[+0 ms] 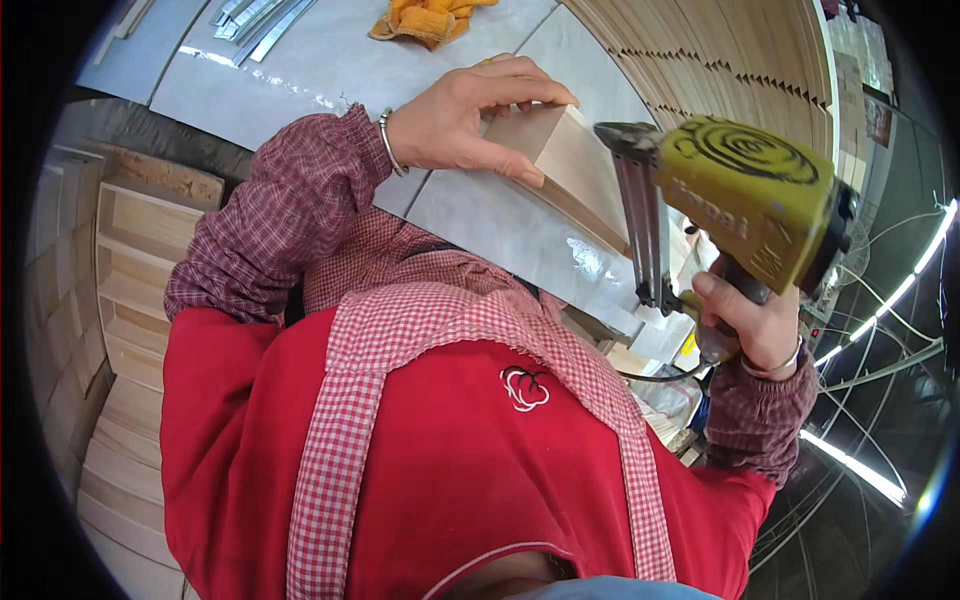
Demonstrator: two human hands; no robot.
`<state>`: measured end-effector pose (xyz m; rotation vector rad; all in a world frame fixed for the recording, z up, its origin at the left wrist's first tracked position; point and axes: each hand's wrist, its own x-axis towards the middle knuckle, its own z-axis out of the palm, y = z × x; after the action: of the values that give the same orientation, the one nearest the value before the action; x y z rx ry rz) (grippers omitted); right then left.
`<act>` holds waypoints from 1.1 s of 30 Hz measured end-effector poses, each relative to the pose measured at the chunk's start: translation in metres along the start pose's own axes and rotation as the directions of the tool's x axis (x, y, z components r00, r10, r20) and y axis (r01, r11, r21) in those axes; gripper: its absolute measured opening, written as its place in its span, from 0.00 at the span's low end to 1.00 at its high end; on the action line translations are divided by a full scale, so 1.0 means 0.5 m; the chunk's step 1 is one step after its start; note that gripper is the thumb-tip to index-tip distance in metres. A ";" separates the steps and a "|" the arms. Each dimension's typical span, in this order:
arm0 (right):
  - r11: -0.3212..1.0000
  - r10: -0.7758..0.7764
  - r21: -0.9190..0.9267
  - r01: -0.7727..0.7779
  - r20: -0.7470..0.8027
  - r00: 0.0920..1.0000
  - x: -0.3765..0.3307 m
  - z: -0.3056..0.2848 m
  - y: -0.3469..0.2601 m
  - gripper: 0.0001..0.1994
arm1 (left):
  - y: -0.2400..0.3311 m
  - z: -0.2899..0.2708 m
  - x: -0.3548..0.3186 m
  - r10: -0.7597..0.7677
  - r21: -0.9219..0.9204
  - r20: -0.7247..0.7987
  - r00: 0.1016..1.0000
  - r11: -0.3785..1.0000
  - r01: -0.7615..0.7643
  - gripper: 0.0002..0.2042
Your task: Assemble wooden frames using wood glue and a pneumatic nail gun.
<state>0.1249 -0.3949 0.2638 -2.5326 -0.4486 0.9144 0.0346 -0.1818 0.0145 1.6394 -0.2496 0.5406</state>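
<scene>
Hands were apart, each closed on its own thing: the left hand [450, 118] clasped a pale wooden piece [585, 175], thumb along its near edge and fingers over its far one, while the right hand [760, 320] gripped the handle of a yellow-green nail gun [740, 190]. The gun's nose stood by the right part of the wooden piece; whether the two touched, one could not tell. The wooden piece, box-like in shape, lay on the pale bench [300, 85]. It seemed stiff and fairly light, smooth but not slippery, with corners that could chip; its left end, apart from the nose, looked the safest hold. The gun was probably heavy and best held by its handle. Beyond the wooden piece lay an orange cloth [425, 22] and, farther to the left, metal strips [265, 25]. Stacked wooden boards [700, 45] rose beyond its right side, and wooden trays [145, 225] stood well to its left.
</scene>
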 end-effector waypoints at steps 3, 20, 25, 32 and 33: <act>0.995 0.084 -0.057 -0.081 0.042 0.996 0.016 0.002 -0.011 0.07 | 0.001 0.003 0.000 0.003 -0.003 -0.007 1.000 1.000 -0.003 0.32; 0.992 0.123 -0.051 -0.119 0.067 0.990 0.039 0.016 -0.032 0.13 | -0.005 0.005 0.001 0.013 0.003 -0.007 1.000 1.000 -0.013 0.31; 0.990 0.100 -0.108 -0.095 0.045 0.994 0.043 0.020 -0.023 0.11 | -0.011 0.005 -0.001 0.007 0.020 0.003 1.000 1.000 -0.007 0.31; 0.915 -0.347 -0.141 0.378 0.204 0.915 0.026 0.005 0.047 0.15 | -0.016 0.002 0.000 0.033 -0.001 -0.026 0.999 0.999 -0.033 0.31; 0.958 -0.249 -0.098 0.271 0.192 0.949 0.019 0.005 0.050 0.18 | -0.016 0.001 0.000 0.032 -0.001 -0.029 0.999 0.999 -0.032 0.31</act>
<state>0.1342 -0.4120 0.2453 -2.4287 -0.8982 1.0410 0.0384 -0.1812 0.0073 1.6274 -0.2549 0.5878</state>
